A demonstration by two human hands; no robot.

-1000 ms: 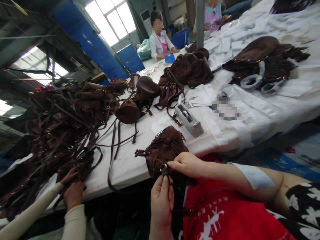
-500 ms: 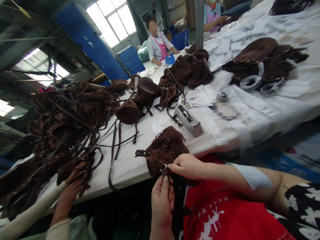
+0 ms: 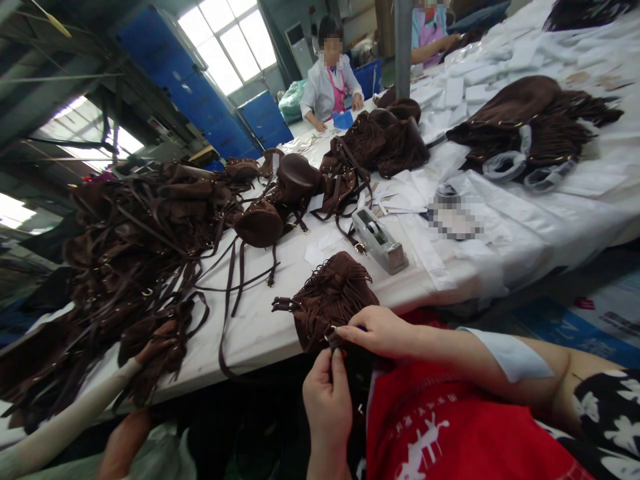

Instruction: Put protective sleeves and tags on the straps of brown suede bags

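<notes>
A dark brown fringed bag [image 3: 333, 293] lies at the table's front edge. Below it, my left hand [image 3: 327, 400] pinches a brown strap [image 3: 334, 340] between thumb and finger, close to its gold buckle. From the right, my right hand [image 3: 375, 330] is closed at the buckle, fingertips touching the metal. A small blue spot shows by its fingers; what it belongs to I cannot make out. The bag's lower side is partly hidden behind my hands.
A tape dispenser [image 3: 380, 240] stands behind the bag. Many brown bags [image 3: 165, 227] are heaped at left, where a co-worker's hand [image 3: 157, 343] holds one. A larger fringed bag [image 3: 535, 127] lies at back right. Another person [image 3: 330, 83] works across the table.
My left hand has shifted slightly at the strap, and the buckle has tilted. At left, one of the co-worker's hands has dropped away from the bag.
</notes>
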